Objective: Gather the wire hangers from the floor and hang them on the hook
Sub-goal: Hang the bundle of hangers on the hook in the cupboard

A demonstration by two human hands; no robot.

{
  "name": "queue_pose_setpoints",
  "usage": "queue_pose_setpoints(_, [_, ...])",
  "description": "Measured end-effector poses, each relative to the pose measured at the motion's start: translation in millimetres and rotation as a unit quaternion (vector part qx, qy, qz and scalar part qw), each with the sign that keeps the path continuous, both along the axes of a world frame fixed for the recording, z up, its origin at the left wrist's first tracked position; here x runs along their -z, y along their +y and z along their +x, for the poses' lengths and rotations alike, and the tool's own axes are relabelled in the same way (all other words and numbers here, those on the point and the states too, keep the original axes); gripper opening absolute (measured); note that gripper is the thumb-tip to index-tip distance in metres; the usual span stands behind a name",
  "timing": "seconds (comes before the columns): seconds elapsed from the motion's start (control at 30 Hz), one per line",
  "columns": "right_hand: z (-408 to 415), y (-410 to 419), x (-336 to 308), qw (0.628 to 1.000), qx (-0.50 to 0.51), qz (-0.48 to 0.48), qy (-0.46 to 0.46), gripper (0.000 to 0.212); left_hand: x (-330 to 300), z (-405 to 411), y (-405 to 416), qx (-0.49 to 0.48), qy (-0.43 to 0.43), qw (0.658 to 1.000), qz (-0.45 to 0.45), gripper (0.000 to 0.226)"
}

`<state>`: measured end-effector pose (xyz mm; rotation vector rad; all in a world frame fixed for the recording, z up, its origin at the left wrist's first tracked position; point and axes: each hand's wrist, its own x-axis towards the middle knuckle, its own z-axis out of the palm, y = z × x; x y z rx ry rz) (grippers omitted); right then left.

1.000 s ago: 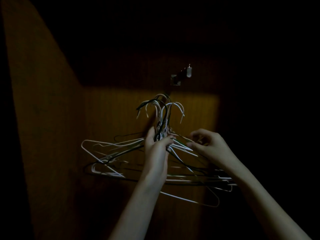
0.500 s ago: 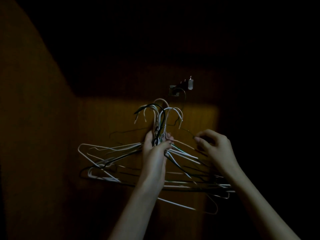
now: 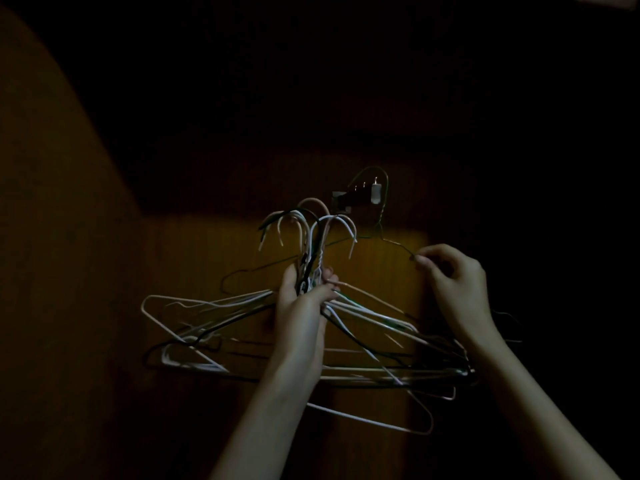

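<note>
Wire hangers (image 3: 242, 306) bunched by their necks in the left hand (image 3: 304, 306), hooks up, bars running sideways; right hand (image 3: 453, 282) pinches a dark hanger (image 3: 381, 216) looped over the wall hook (image 3: 360, 195)

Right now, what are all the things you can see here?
Bunch of hangers: many, too tangled to count; white, pink, black; gripped by their necks in the left hand, below the hook.
Dark hanger: one, thin dark wire; its top looped over the hook, its shoulder pinched by the right hand.
Hook: one, dark with a white tip; sticking out of the wall.
Wall: brown wood, partly lit, mostly in shadow.
Left hand: grips the bunch.
Right hand: fingers pinch the dark hanger.
</note>
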<state>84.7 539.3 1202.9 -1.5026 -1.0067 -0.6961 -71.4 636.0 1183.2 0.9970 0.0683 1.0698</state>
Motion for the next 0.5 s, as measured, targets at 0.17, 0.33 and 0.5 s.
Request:
queue_pose_setpoints(0.17, [14, 19, -3, 1.0, -0.018, 0.008, 0.017, 0.012, -2, 3, 8, -0.014, -0.001, 1.0, 0.005, 0.046])
queue_pose_setpoints(0.33, [35, 49, -6, 0.997, -0.059, 0.004, 0.058, 0.011, -5, 6, 19, -0.022, -0.003, 1.0, -0.004, 0.054])
queue_pose_setpoints(0.5, [63, 76, -12, 0.991, -0.085, 0.004, 0.102, 0.011, -11, 14, 31, -0.033, 0.014, 0.999, 0.001, 0.057])
